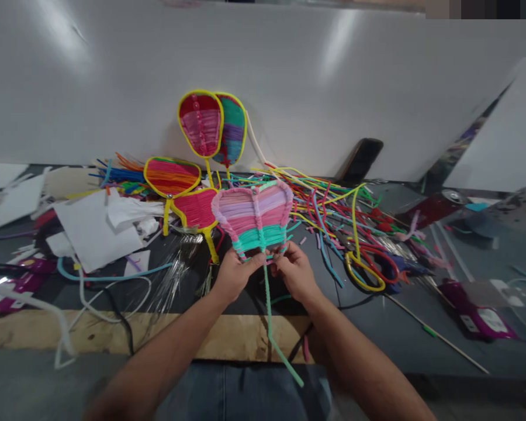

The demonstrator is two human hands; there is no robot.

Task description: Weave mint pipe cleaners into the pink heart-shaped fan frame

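Between my hands, above the table's front edge, is a fan-shaped pipe-cleaner piece (269, 213) with pink, lilac and turquoise rows. My left hand (237, 272) grips its lower left corner, thumb toward the middle. At the lower right, the fingers of my right hand (294, 269) are pinched around the bottom edge. A mint-green pipe-cleaner stem (269, 310) hangs down from the bottom centre, bent near its lower part. Just behind lie a pink fan-shaped piece (197, 209) and an orange-red one (173, 176), both edged in yellow.
Two finished-looking fans (200, 126) lean on the white wall. Loose pipe cleaners (324, 202) pile up behind my hands. On the right are yellow-and-red-handled scissors (366, 275), a phone (362, 161), a can (433, 207) and a purple device (477, 310). Papers (99, 228) lie left.
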